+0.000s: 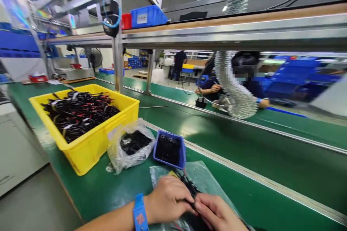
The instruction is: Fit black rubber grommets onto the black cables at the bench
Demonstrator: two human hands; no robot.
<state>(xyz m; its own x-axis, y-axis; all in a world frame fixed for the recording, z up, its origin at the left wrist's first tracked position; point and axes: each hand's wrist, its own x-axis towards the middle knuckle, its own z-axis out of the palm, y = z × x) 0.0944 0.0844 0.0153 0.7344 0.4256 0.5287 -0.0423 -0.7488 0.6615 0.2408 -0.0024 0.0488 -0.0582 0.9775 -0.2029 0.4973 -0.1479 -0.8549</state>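
Observation:
My left hand (171, 198), with a blue band at the wrist, is closed on black cables (188, 184) near the bottom middle. Close against it, my right hand (214, 211) pinches the same dark strands; their exact ends are hidden by my fingers. Beneath both hands lies a clear plastic bag (202, 171) on the green bench. Just beyond them stands a small blue bin (184, 151) of small black parts. To its left, an opened clear bag (116, 160) holds more black pieces.
A large yellow crate (89, 160) full of bundled black cables stands at the left. A metal rail (244, 169) runs along the bench. A ribbed duct (241, 106) hangs down opposite, where another person sits. An overhead shelf (217, 32) carries a blue box (149, 16).

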